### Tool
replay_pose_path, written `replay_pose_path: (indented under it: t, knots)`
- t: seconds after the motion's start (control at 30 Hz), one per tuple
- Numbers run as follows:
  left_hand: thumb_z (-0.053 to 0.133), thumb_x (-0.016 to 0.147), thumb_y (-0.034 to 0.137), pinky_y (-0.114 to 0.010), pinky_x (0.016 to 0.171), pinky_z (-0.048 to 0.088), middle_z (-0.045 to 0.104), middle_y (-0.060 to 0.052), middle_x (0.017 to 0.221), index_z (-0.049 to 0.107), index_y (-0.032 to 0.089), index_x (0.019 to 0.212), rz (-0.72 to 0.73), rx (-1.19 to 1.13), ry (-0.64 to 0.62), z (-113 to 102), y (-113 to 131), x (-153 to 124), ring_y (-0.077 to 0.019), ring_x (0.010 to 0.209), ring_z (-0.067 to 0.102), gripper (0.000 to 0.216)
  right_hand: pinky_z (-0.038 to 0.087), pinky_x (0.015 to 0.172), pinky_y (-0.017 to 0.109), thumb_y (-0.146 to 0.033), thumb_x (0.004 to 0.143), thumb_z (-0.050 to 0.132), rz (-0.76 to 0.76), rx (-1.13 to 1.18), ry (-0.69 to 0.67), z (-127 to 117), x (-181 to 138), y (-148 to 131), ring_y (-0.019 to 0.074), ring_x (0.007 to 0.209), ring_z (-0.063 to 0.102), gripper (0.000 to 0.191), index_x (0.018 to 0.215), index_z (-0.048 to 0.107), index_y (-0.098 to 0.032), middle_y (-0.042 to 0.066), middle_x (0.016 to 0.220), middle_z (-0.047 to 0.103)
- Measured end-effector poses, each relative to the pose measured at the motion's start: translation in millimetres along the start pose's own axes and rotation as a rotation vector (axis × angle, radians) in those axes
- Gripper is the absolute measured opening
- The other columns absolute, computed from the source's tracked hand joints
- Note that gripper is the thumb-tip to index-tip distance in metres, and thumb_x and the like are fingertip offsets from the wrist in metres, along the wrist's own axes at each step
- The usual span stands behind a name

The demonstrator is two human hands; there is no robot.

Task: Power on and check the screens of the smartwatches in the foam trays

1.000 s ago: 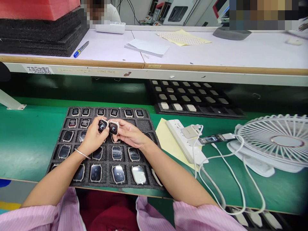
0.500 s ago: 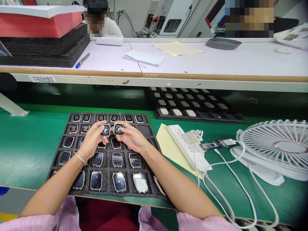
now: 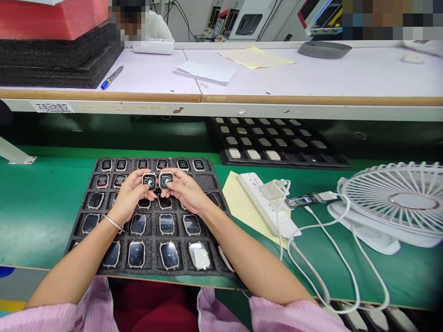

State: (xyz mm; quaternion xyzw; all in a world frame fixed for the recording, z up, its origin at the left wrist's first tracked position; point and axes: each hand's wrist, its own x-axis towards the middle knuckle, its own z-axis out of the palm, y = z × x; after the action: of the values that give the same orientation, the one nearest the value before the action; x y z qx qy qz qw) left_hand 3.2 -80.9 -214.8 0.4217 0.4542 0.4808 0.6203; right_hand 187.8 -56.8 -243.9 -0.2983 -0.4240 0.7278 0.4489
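Side by side above a dark foam tray, I hold two strapless smartwatches with lit screens. My left hand grips one smartwatch by its edges, thumb at the lower part of the screen. In my right hand is the other smartwatch, with the thumb over its lower right corner. Rows of watch bodies fill most pockets of the tray, such as one dark-faced watch near the front. Text shows on several screens in the back row. A watch with a whitish face lies at the front right.
Right of the tray, a white power strip lies on yellow paper, with cables running to a small meter. A white fan stands farther right. Under the raised shelf sits another foam tray. A person is beyond the shelf.
The view has shifted slightly. Both hands still hold the smartwatches, whose screens now face me more squarely and show more fully, with the left thumb lower on its screen.
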Motion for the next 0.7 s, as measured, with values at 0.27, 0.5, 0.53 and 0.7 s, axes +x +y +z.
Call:
replay_pose_path:
  t: [0.27,0.5,0.53,0.7]
  knots:
    - [0.065,0.07,0.018,-0.026,0.059,0.058,0.069,-0.001,0.094,0.056,0.019,0.109,0.012,0.061,0.005,1.1,0.8,-0.5,-0.0102,0.056,0.068,0.04,0.053,0.061,0.027,-0.028,0.078,0.078,-0.018,-0.046,-0.022,-1.3,0.4,1.5,0.0106,0.061,0.067,0.038,0.11,0.06,-0.022,0.001,0.095,0.073]
    - [0.066,0.07,0.019,-0.026,0.058,0.057,0.069,-0.001,0.094,0.056,0.019,0.109,0.022,0.077,-0.002,0.6,-1.3,-0.1,-0.0106,0.056,0.068,0.04,0.052,0.062,0.026,-0.027,0.08,0.076,-0.026,-0.069,-0.025,-2.0,0.2,2.1,0.0099,0.061,0.066,0.035,0.111,0.06,-0.022,0.0,0.092,0.071]
    - [0.066,0.07,0.019,-0.025,0.058,0.057,0.068,-0.001,0.094,0.056,0.019,0.108,0.023,0.08,0.001,0.7,-1.4,-0.2,-0.0104,0.056,0.068,0.039,0.052,0.062,0.026,-0.026,0.079,0.076,-0.031,-0.07,-0.024,-2.0,0.1,2.1,0.0101,0.061,0.066,0.036,0.111,0.06,-0.022,-0.001,0.09,0.07]
    - [0.07,0.073,0.023,-0.024,0.056,0.056,0.068,0.0,0.095,0.057,0.019,0.107,0.034,0.084,0.014,1.5,-1.8,-0.2,-0.0096,0.056,0.068,0.037,0.052,0.062,0.026,-0.02,0.078,0.074,-0.039,-0.085,-0.034,-1.8,-0.4,2.0,0.0109,0.063,0.066,0.037,0.112,0.06,-0.023,-0.002,0.087,0.067]
